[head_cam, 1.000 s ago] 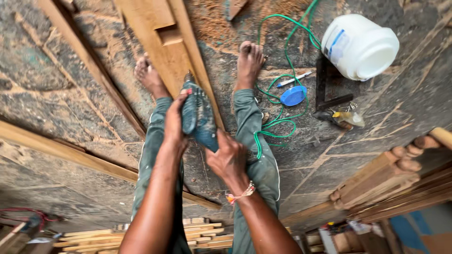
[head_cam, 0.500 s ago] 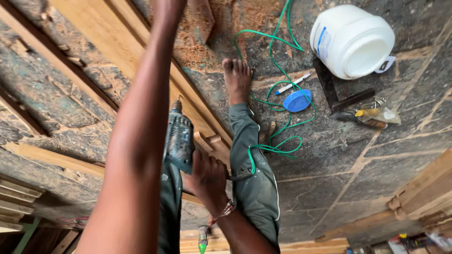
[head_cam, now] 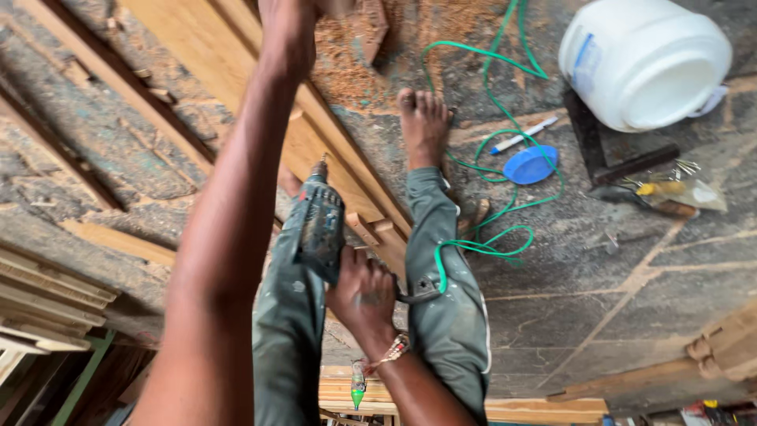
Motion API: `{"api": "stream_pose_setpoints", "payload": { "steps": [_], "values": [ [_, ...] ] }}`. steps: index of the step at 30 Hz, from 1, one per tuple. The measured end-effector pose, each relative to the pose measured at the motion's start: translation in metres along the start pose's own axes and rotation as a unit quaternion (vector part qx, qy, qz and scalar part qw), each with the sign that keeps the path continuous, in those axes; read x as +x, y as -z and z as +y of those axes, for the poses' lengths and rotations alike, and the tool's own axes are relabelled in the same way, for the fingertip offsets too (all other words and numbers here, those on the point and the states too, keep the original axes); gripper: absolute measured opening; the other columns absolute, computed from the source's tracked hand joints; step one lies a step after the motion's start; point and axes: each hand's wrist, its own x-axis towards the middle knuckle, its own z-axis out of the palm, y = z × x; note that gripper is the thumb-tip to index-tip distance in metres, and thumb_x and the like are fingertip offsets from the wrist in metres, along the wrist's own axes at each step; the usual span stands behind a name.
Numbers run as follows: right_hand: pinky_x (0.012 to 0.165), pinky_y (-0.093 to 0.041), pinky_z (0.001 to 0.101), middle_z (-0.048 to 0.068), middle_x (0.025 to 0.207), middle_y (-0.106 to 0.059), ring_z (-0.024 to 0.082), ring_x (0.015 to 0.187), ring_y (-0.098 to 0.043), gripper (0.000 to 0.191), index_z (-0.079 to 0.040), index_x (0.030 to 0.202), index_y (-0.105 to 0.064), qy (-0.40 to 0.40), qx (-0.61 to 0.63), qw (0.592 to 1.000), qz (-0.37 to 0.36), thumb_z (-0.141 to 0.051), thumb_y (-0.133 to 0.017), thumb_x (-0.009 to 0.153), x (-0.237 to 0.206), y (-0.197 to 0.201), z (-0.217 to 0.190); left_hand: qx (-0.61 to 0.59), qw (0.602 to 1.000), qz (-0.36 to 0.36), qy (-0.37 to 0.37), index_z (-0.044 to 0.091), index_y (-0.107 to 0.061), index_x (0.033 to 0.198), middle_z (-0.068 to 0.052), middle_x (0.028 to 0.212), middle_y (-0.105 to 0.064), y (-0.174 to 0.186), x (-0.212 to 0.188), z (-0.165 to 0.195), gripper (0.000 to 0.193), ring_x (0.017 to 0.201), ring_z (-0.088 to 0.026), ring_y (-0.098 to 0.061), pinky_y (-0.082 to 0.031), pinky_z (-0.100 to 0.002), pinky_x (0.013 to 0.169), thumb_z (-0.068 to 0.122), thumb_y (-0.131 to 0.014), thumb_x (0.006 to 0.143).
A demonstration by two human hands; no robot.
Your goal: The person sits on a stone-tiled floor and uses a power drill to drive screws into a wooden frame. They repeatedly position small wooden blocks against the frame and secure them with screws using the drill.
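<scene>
My right hand [head_cam: 364, 293] grips a dark green electric drill [head_cam: 319, 227] above my lap, its bit pointing away from me toward a long wooden frame piece [head_cam: 236, 71] on the stone floor. A green cord [head_cam: 489, 201] runs from the drill across the floor. My left arm stretches far forward; my left hand [head_cam: 288, 28] is at the top edge over the wooden piece, beside a small wood block [head_cam: 371, 28] in sawdust. Its fingers are cut off by the frame edge. My bare foot [head_cam: 424, 126] rests next to the wood.
A white plastic bucket [head_cam: 643, 59] lies at the top right, with a blue lid [head_cam: 530, 164], a pen [head_cam: 522, 134], a screwdriver and a bag of screws [head_cam: 678, 193] near it. Wooden slats [head_cam: 39, 304] are stacked at the left, and a board [head_cam: 544, 409] lies at the bottom.
My left hand let go of the drill and reached far forward to the top of the view. The right hand stays on the drill, which tilted. The view shifted closer.
</scene>
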Motion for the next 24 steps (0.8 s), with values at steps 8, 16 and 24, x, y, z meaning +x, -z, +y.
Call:
{"api": "stream_pose_setpoints", "payload": {
  "steps": [8, 16, 24],
  "values": [
    [0.073, -0.053, 0.0542, 0.02, 0.099, -0.068, 0.042, 0.087, -0.068, 0.05, -0.002, 0.105, -0.06, 0.022, -0.032, 0.999, -0.019, -0.022, -0.082, 0.065, -0.004, -0.013, -0.005, -0.029, 0.989, 0.14, -0.034, 0.003, -0.06, 0.103, -0.009, 0.074, -0.066, 0.111, -0.069, -0.001, 0.046, 0.056, -0.019, -0.061, -0.052, -0.033, 0.049, 0.046, -0.045, 0.104],
    [0.074, -0.053, 0.0533, 0.022, 0.095, -0.067, 0.043, 0.086, -0.067, 0.045, -0.001, 0.102, -0.059, 0.041, -0.063, 0.997, -0.003, -0.018, -0.081, 0.066, -0.009, -0.03, -0.014, 0.24, 0.902, 0.297, -0.203, 0.005, -0.055, 0.148, -0.011, 0.122, -0.072, 0.178, -0.144, -0.073, 0.046, 0.106, -0.017, -0.074, -0.062, -0.031, 0.092, 0.033, -0.064, 0.113],
    [0.073, -0.053, 0.0512, 0.019, 0.091, -0.068, 0.042, 0.084, -0.068, 0.043, -0.001, 0.099, -0.059, 0.087, -0.095, 0.99, 0.054, -0.014, -0.08, 0.064, -0.017, -0.058, -0.008, 0.504, 0.819, 0.269, -0.053, 0.004, -0.051, 0.14, -0.012, 0.104, -0.072, 0.167, -0.158, -0.143, 0.06, 0.086, -0.019, -0.069, -0.06, -0.041, 0.083, 0.027, -0.08, 0.093]
  ]
}}
